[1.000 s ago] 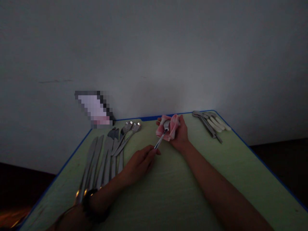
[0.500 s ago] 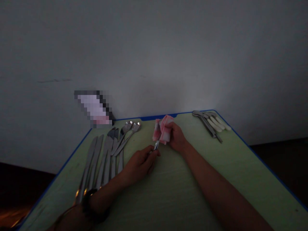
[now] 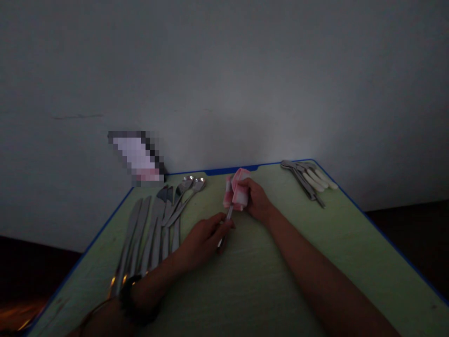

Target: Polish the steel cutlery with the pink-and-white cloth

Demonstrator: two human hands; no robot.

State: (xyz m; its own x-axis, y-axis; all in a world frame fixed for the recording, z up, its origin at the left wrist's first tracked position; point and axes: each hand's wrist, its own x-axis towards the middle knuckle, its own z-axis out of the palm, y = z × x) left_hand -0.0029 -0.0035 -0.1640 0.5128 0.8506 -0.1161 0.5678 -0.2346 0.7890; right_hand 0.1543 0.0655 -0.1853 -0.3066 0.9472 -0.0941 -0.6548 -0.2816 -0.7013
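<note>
My left hand [image 3: 206,236] is closed around the metal handle [image 3: 230,213] of a piece of cutlery. Its far end is hidden inside a pink and white cloth [image 3: 240,194], so I cannot tell what kind it is. My right hand [image 3: 258,202] pinches the folded cloth around that end, above the middle of the table. Left of my left hand lie several table knives [image 3: 130,234] in a row. Beside them are several metal spoons [image 3: 187,187], some overlapping. My left forearm covers part of these handles.
The green table [image 3: 245,290] has a blue rim and stands against a grey wall [image 3: 224,84]. A blurred-out device [image 3: 136,157] leans at the back left. At the back right lies a pile of cutlery [image 3: 308,180], some with white handles.
My left hand has shifted very slightly, and the lower end of the handle now shows below its fingers. The cloth in my right hand has turned a little. The cutlery on the table is unchanged.
</note>
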